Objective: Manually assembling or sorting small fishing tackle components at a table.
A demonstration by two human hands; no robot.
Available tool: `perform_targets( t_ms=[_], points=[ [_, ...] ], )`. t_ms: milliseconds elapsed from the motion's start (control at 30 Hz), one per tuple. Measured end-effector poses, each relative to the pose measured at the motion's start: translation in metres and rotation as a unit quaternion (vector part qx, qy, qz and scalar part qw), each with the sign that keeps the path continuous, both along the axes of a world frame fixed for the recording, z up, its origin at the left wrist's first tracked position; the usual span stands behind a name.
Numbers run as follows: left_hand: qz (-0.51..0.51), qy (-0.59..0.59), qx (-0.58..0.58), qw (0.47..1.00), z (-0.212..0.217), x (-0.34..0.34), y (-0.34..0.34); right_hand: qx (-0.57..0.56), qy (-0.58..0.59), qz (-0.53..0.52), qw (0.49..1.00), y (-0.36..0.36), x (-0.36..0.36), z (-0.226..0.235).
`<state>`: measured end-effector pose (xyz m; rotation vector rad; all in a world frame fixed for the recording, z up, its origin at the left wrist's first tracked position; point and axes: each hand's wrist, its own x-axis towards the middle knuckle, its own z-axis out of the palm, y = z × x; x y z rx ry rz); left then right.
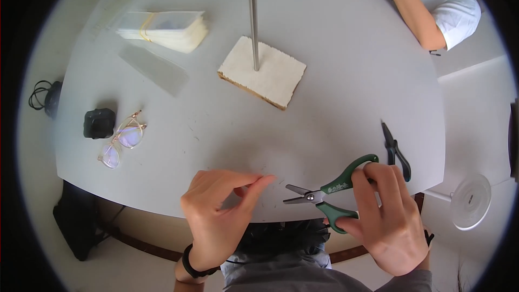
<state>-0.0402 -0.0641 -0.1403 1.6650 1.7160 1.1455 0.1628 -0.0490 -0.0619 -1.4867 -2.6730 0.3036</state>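
My right hand has its fingers in the handles of a pair of green-handled scissors. Their short metal blades are parted and point left, toward my other hand. Just left of the blade tips, my left hand makes a pinch, thumb and forefinger pressed together. Whatever sits in that pinch, if anything, is too small to make out. Both hands are over the near edge of the grey table. Close beyond my right hand lie dark-handled pliers.
A metal rod rises from a pale rectangular block mid-table. Left of it lie a banded stack of clear plastic sleeves and a loose sleeve. Glasses rest beside a black box. Another person's arm is at far right.
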Motion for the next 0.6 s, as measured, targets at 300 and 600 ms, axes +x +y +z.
perform_targets(
  t_ms=[300, 600],
  points=[
    [-0.069, 0.163, 0.066, 0.982, 0.004, -0.009, -0.004, 0.002, 0.052, -0.114, 0.992, 0.005, 0.033, -0.018],
    [-0.299, 0.253, 0.074, 0.917, -0.008, -0.025, -0.082, 0.021, 0.069, -0.177, 0.982, -0.014, 0.056, -0.034]
  ],
)
